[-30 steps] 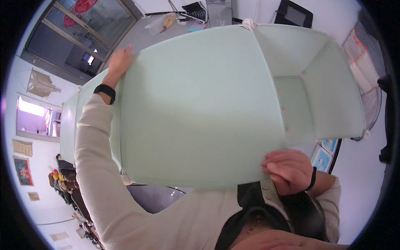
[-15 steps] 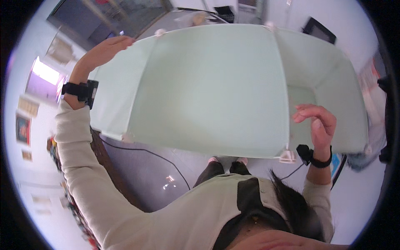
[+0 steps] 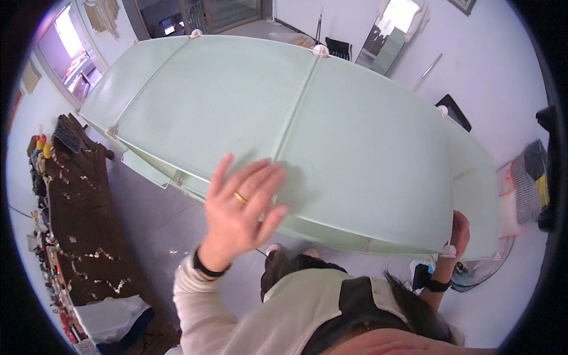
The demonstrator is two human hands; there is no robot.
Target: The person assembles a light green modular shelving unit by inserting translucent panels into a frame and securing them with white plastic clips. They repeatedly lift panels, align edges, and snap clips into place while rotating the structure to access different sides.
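Observation:
A big pale green box-like frame of flat panels [image 3: 355, 136], joined by white corner pieces, fills the upper middle of the head view. My left hand [image 3: 242, 210] is spread flat against its near panel, fingers apart, with a gold ring on one finger and a black band on the wrist. My right hand [image 3: 457, 234] grips the lower right corner of the panel frame beside a white connector; its wrist also has a black band.
A dark wooden cabinet [image 3: 83, 225] strewn with small items runs along the left. A white bag [image 3: 109, 316] lies at its near end. Folded cloths [image 3: 526, 183] are stacked at the right. Glass doors [image 3: 219, 12] stand at the far side. Grey floor lies below.
The panel frame has swung round and tipped flatter. My left hand left its far left edge and now lies open on the near panel. My right hand slid to the lower right corner.

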